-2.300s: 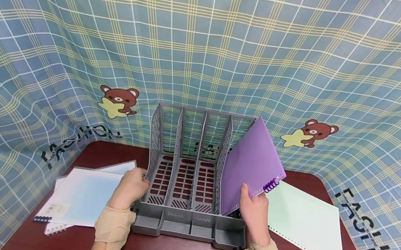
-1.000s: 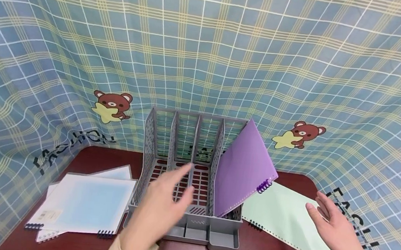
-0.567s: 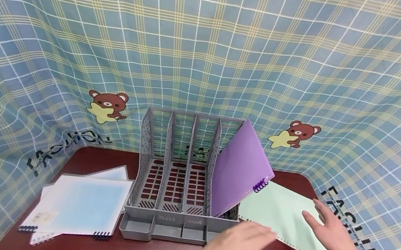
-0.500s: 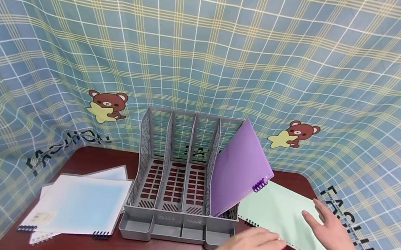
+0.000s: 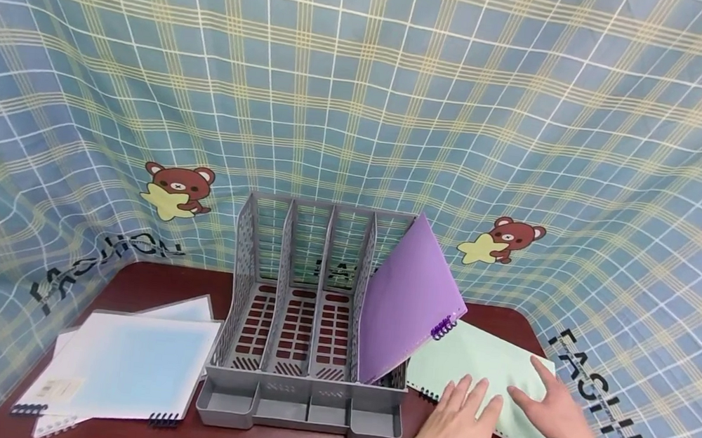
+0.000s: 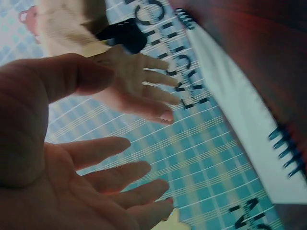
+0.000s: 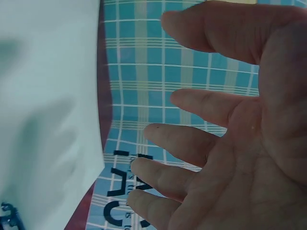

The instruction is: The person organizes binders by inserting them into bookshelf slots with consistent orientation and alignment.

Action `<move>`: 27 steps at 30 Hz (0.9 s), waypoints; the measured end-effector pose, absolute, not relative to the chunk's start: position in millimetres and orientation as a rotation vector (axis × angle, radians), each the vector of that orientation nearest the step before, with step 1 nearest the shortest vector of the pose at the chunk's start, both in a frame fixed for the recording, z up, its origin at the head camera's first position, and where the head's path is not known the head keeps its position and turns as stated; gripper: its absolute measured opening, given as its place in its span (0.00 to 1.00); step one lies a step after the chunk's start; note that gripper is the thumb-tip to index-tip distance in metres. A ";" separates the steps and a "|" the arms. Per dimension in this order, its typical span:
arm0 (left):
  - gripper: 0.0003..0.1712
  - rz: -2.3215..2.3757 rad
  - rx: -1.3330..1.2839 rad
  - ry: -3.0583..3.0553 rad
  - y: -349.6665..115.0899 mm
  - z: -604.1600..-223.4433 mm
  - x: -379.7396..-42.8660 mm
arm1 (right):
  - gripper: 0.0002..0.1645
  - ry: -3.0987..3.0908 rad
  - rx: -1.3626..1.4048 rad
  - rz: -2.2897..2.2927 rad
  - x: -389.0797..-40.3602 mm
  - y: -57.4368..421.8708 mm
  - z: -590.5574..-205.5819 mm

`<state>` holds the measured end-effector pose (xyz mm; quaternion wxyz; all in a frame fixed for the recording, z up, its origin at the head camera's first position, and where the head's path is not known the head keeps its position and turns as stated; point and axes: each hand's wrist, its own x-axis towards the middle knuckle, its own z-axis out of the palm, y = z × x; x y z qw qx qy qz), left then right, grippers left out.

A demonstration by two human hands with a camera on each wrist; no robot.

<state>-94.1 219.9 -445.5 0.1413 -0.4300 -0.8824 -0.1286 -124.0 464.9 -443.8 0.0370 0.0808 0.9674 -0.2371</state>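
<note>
A pale green ring-bound notebook (image 5: 464, 360) lies flat at the right of the desk. My left hand (image 5: 461, 427) hovers by its front edge, fingers spread. Over its right end is my right hand (image 5: 560, 415), thumb apart from the fingers. In the left wrist view the left palm (image 6: 96, 187) holds nothing, and in the right wrist view the right palm (image 7: 240, 143) stands clear of the notebook. A purple ring-bound notebook (image 5: 406, 302) leans, tilted, in the rightmost slot of the grey file rack (image 5: 303, 387), its ring end sticking out.
Left of the rack, several pale blue-and-white ring-bound notebooks (image 5: 127, 367) lie overlapped. Small open trays (image 5: 282, 410) run along the rack's front. A checked cloth (image 5: 336, 105) hangs behind and beside the dark red desk (image 5: 161, 282).
My right hand has let go of the purple notebook, which stays leaning in the rack. My left hand has left the rack's left side and crossed rightward to the green notebook.
</note>
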 end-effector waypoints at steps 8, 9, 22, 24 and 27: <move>0.52 -0.333 -1.162 -2.689 239.0 -469.8 -99.2 | 0.69 2.992 0.149 -0.739 -123.6 466.2 -460.6; 0.54 -0.332 -1.145 -2.699 240.9 -472.2 -99.4 | 0.70 3.001 0.143 -0.723 -124.0 466.1 -462.6; 0.62 -0.315 -0.808 -2.951 270.0 -499.4 -112.7 | 0.77 2.882 0.251 -0.616 -127.2 463.2 -493.8; 0.60 -0.330 -0.769 -2.992 274.0 -502.2 -116.6 | 0.78 2.882 0.243 -0.601 -127.8 464.5 -498.8; 0.59 -0.331 -0.709 -3.033 277.6 -506.0 -120.5 | 0.78 2.888 0.243 -0.598 -128.4 466.3 -503.9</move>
